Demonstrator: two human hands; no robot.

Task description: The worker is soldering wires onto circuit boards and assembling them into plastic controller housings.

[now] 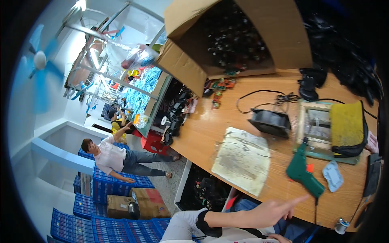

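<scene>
My left hand reaches in from the lower edge over the front of the wooden table. Its index finger is stretched out, the other fingers curl loosely, and it holds nothing. The fingertip is close to the handle of a green pistol-shaped tool with an orange trigger and a dark nozzle, lying on the table, apart from the hand. Only a small part of my right hand shows at the bottom edge; its fingers are mostly hidden. A stained, off-white square pad lies left of the tool.
A black box fan stands behind the pad, with a cable. Nearby are a yellow cloth-like piece on a frame, a pale blue dish and a wire spool. A cardboard box holds dark parts. One person stands left.
</scene>
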